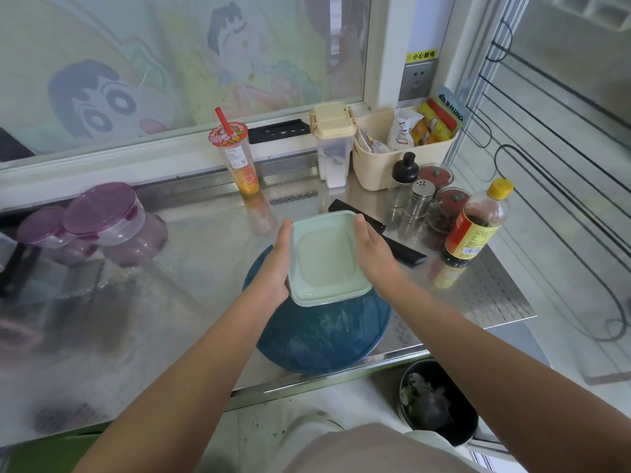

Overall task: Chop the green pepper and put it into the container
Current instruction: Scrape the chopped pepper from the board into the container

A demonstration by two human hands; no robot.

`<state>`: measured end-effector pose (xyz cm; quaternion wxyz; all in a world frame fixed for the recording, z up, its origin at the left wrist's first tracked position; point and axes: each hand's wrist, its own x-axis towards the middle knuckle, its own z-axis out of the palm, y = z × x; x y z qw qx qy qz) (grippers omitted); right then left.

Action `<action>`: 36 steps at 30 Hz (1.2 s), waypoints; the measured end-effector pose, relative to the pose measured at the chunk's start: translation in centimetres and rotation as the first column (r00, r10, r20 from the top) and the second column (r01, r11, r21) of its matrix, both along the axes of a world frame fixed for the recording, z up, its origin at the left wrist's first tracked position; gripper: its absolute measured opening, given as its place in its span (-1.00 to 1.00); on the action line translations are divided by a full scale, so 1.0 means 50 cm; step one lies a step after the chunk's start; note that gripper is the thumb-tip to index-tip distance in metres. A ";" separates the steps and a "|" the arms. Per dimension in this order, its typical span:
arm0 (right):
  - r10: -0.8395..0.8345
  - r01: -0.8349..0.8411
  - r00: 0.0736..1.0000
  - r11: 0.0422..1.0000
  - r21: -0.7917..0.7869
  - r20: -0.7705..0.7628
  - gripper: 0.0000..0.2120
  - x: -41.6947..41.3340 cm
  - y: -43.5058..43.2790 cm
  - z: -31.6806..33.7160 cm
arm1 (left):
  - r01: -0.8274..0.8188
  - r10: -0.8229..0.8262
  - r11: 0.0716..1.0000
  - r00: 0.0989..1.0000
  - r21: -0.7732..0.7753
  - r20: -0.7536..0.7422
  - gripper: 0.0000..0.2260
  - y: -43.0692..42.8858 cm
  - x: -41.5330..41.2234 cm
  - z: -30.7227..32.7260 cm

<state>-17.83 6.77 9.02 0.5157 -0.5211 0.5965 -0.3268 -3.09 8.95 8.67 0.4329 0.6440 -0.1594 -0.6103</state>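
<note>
A pale green square container [324,257] with its lid on is held between both hands above the far part of a round blue cutting board [321,339]. My left hand [278,264] grips its left side, with the thumb on the top edge. Against its right side lies my right hand [370,249], thumb on the far corner. No green pepper shows; the closed lid hides the inside. A black knife [399,249] lies on the steel counter just right of the container, partly behind my right hand.
Purple-lidded tubs [102,216] stand at the left. A drink cup with a red straw [235,158], a cream canister [333,145], a basket of packets [386,158], shakers and a soy sauce bottle [474,223] crowd the back right. A black bin [437,401] sits below the counter edge.
</note>
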 end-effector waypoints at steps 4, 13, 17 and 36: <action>-0.007 0.007 1.000 1.000 0.001 -0.026 -0.53 -0.008 -0.003 0.002 | -0.044 0.045 0.999 0.997 -0.010 0.055 -0.50 0.012 -0.017 0.007; -0.022 0.021 0.998 1.000 -0.024 -0.057 -0.55 -0.021 -0.007 0.010 | 0.003 -0.003 1.000 0.990 0.001 0.140 -0.43 0.021 -0.037 0.015; -0.036 0.031 0.997 0.996 -0.084 -0.065 -0.54 -0.020 -0.002 0.012 | -0.019 0.022 1.000 0.977 -0.014 0.211 -0.44 0.026 -0.044 0.023; -0.014 0.004 0.988 0.998 -0.065 -0.155 -0.42 -0.011 -0.056 0.071 | -0.147 0.159 0.984 0.979 -0.098 0.129 -0.59 0.050 -0.068 0.006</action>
